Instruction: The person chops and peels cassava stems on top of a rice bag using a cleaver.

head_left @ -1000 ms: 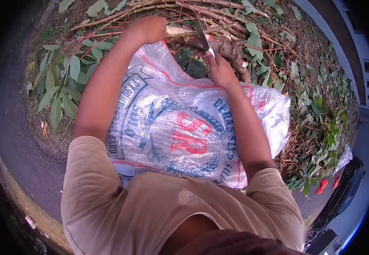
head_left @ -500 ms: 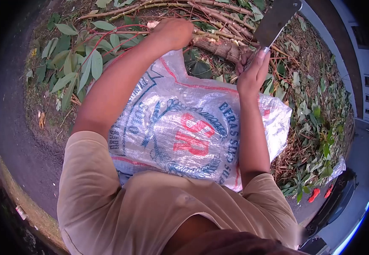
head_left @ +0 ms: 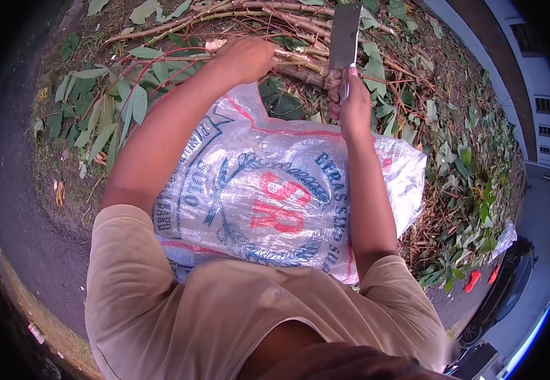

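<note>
My left hand (head_left: 246,58) is closed around a cassava-like branch (head_left: 300,59), whose end sticks out to the right over a thick log (head_left: 310,75). To the left of that hand, red-stalked green leaves (head_left: 139,101) spread out. My right hand (head_left: 354,104) is wrapped around the handle of a cleaver (head_left: 344,37). Its broad blade points away from me, with its lower left corner right by the branch and log. A white woven sack (head_left: 275,183) with red and blue print covers my lap, below both forearms.
Several long cut branches (head_left: 250,14) lie across the ground at the far side. Chopped stems and leaves (head_left: 446,171) are heaped to the right. Pavement (head_left: 22,190) runs along the left, and a dark car (head_left: 503,291) stands at lower right.
My right hand has swung the cleaver left and down, bringing its blade from the right side over to the log. My left hand keeps its grip on the branch, and the view has shifted slightly.
</note>
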A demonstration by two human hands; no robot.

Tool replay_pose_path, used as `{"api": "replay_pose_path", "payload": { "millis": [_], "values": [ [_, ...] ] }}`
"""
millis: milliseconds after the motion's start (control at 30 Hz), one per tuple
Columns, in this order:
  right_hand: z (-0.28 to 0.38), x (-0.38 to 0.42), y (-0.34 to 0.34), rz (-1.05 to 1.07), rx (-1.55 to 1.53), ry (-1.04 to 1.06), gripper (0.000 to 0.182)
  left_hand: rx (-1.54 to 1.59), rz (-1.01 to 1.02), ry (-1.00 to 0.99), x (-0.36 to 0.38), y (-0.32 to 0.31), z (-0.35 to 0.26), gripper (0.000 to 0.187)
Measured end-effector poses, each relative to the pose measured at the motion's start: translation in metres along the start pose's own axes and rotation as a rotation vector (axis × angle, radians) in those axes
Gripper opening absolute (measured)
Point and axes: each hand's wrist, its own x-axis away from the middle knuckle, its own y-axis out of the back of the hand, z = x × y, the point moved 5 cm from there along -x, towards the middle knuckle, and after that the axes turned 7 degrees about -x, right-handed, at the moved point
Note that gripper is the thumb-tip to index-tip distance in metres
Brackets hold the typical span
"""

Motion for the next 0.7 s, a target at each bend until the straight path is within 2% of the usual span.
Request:
{"api": "replay_pose_path", "payload": {
  "millis": [33, 67, 167, 267, 333, 367, 433, 500, 567, 600, 700],
  "values": [
    [0.017, 0.006, -0.005, -0.036, -0.002, 0.221, 0.049, -0.023, 0.068, -0.034, -0.001, -0.014, -0.001, 0.034],
    [0.031, 0.010, -0.009, -0.039, 0.011, 0.335, 0.050, -0.003, 0.013, -0.051, 0.000, -0.023, -0.001, 0.035],
    [0.060, 0.024, -0.019, -0.007, -0.043, 0.748, 0.049, 0.002, 0.084, -0.022, 0.000, -0.017, 0.000, 0.036],
    [0.011, 0.012, -0.011, 0.008, 0.079, 0.790, 0.048, 0.038, 0.005, -0.008, -0.003, -0.017, 0.005, 0.037],
    [-0.053, -0.024, 0.009, 0.014, 0.440, 0.265, 0.052, -0.022, 0.068, -0.021, -0.006, -0.015, 0.003, 0.035],
    [-0.048, -0.025, 0.012, 0.002, 0.434, 0.270, 0.052, -0.072, 0.119, -0.013, -0.005, -0.015, 0.004, 0.035],
    [-0.057, -0.026, 0.016, -0.053, 0.195, -0.234, 0.049, -0.051, 0.120, -0.010, -0.004, -0.022, 0.011, 0.035],
    [-0.053, -0.028, 0.012, -0.031, 0.266, -0.196, 0.046, -0.018, 0.118, 0.026, -0.006, -0.020, 0.021, 0.035],
    [-0.049, -0.026, 0.009, -0.019, 0.427, 0.055, 0.046, 0.089, 0.005, 0.013, -0.003, -0.010, 0.017, 0.035],
    [-0.048, -0.022, 0.009, -0.017, 0.431, 0.048, 0.046, 0.102, -0.010, 0.018, -0.001, -0.001, 0.011, 0.035],
    [0.001, -0.007, -0.003, -0.103, 0.473, 0.538, 0.039, 0.054, -0.029, 0.005, -0.009, -0.024, 0.012, 0.036]
  ]
}}
